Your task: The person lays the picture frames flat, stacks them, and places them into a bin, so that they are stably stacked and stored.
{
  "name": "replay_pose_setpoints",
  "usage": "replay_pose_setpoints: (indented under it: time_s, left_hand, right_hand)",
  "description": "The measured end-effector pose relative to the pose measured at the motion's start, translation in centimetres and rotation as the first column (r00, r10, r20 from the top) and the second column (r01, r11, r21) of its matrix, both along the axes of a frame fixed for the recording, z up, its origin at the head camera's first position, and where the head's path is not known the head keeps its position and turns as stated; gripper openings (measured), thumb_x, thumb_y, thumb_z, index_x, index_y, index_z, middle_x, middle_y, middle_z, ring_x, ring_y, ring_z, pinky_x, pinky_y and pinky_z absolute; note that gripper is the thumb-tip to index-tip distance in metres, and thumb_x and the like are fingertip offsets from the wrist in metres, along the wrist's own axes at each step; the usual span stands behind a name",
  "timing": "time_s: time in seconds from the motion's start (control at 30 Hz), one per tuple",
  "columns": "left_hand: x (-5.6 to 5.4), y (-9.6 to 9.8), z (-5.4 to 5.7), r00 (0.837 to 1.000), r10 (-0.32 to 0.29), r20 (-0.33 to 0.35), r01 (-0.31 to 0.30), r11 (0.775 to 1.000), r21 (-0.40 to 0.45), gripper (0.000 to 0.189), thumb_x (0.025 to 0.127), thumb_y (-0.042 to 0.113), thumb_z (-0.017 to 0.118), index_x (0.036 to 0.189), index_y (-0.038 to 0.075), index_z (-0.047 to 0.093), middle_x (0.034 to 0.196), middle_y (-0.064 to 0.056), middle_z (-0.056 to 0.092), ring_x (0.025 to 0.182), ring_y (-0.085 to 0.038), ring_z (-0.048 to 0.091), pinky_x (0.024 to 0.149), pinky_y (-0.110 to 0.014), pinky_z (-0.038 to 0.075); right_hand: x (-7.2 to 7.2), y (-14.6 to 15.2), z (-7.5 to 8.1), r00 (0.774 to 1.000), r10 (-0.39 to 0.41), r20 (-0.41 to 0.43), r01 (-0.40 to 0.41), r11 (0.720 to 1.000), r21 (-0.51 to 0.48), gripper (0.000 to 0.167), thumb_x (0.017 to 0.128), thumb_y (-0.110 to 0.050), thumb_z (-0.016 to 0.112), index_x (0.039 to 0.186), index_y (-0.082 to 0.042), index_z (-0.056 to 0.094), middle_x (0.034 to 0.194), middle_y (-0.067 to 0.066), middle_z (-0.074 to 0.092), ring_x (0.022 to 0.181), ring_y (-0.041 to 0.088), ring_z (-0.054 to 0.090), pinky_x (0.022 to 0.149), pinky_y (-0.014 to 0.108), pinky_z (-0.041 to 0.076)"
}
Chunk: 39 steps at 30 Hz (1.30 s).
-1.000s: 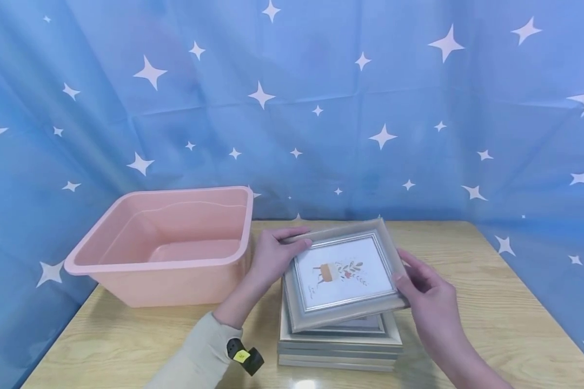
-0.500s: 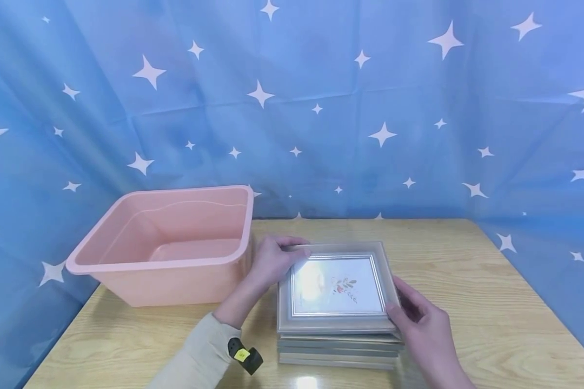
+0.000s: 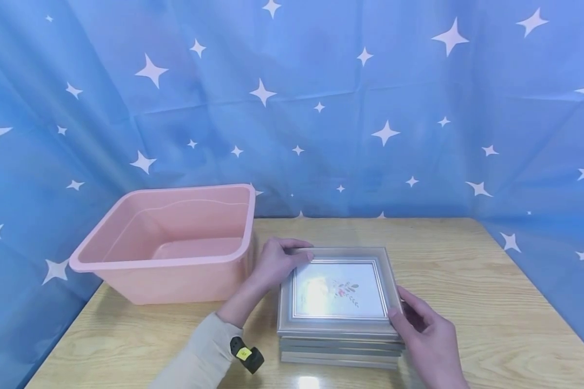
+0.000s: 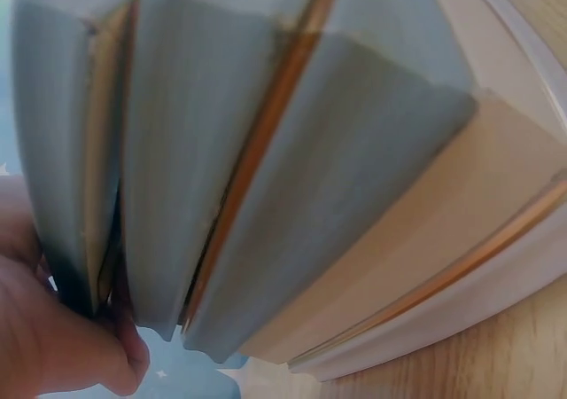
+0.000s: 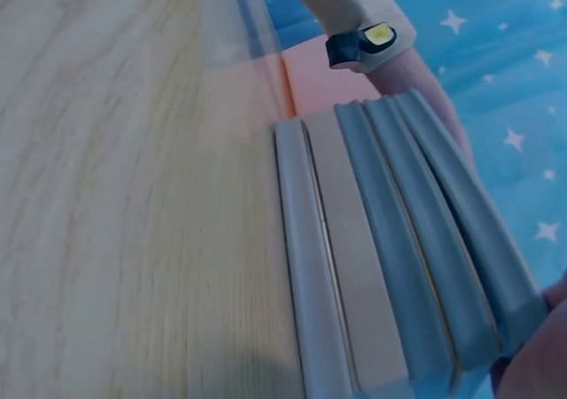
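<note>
A silver-grey picture frame [image 3: 350, 326] with a small floral print under glass lies flat on top of a stack of similar frames [image 3: 340, 357]. My left hand [image 3: 272, 266] pinches its far left corner, thumb on the upper face. At the right edge, my right hand [image 3: 429, 336] holds the same frame, thumb on top and fingers at the side. In the left wrist view the top frame [image 4: 55, 115] is in the left fingers, with a narrow gap beneath it. The right wrist view shows the stacked frames' edges [image 5: 399, 248] and part of my right hand [image 5: 542, 350].
A pink plastic tub [image 3: 175, 281] stands to the left of the stack, near my left forearm. Everything rests on a wooden table [image 3: 506, 302]. Behind it hangs a blue curtain [image 3: 321, 173] with white stars. A black wrist strap [image 3: 245, 354] sits on the left sleeve.
The top frame was tilted and raised over the stack; it has come down and squared up with the frames below. Both hands kept hold, the right moving down towards me.
</note>
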<state>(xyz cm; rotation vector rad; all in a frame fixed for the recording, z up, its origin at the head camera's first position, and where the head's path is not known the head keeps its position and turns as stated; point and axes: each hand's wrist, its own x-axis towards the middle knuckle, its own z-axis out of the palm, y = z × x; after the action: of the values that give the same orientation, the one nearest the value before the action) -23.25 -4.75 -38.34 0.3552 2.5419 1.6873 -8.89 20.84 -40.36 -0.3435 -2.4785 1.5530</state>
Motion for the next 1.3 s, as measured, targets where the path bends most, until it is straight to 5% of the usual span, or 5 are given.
replay_pose_setpoints:
  time_s: [0.13,0.33,0.53,0.7,1.3]
  left_hand:
    - [0.1,0.1,-0.1,1.000,-0.006,-0.005,0.006,1.000,0.015,0.018,0.092,0.022,0.078,0.109,0.018,0.081,0.110,0.002,0.075,0.105,-0.020,0.064,0.092,-0.043,0.051]
    - [0.0,0.1,-0.4,1.000,0.007,0.000,-0.007,1.000,0.011,0.017,0.093,0.022,0.078,0.109,0.020,0.080,0.110,0.003,0.074,0.107,-0.021,0.064,0.094,-0.045,0.050]
    - [-0.1,0.2,-0.4,1.000,0.025,-0.015,-0.025,1.000,0.009,0.017,0.091,0.021,0.079,0.108,0.018,0.080,0.109,0.002,0.074,0.108,-0.022,0.064,0.095,-0.046,0.050]
    - [-0.2,0.3,-0.4,1.000,0.017,-0.010,-0.017,1.000,0.006,0.017,0.091,0.019,0.079,0.108,0.017,0.080,0.109,0.002,0.074,0.111,-0.023,0.063,0.099,-0.047,0.048]
    - [-0.2,0.0,-0.7,0.999,-0.029,0.022,0.029,0.999,-0.016,0.017,0.092,0.021,0.076,0.108,0.017,0.080,0.107,0.002,0.074,0.110,-0.022,0.063,0.101,-0.049,0.046]
  right_hand:
    - [-0.1,0.0,-0.4,1.000,-0.009,-0.023,0.008,0.999,-0.040,0.049,0.100,-0.015,0.068,0.144,0.000,0.056,0.138,0.029,0.059,0.105,-0.011,0.055,0.083,0.004,0.045]
    - [-0.1,0.0,-0.6,1.000,0.000,-0.025,-0.001,0.999,-0.037,0.048,0.101,-0.015,0.067,0.145,0.001,0.055,0.142,0.028,0.055,0.119,0.008,0.058,0.085,0.003,0.044]
    - [-0.3,-0.2,-0.8,0.999,0.003,-0.050,-0.006,0.998,-0.063,0.048,0.101,-0.013,0.066,0.145,0.002,0.054,0.139,0.028,0.058,0.104,-0.017,0.052,0.084,0.004,0.045]
    - [-0.2,-0.2,-1.1,0.998,-0.011,-0.061,0.005,0.996,-0.093,0.047,0.101,-0.012,0.066,0.145,0.001,0.055,0.138,0.028,0.058,0.102,-0.021,0.050,0.084,0.005,0.045]
    - [-0.3,0.3,-1.8,1.000,-0.005,-0.017,0.003,0.993,-0.121,0.049,0.101,-0.017,0.066,0.146,-0.001,0.054,0.145,0.026,0.053,0.126,0.027,0.056,0.083,0.006,0.046]
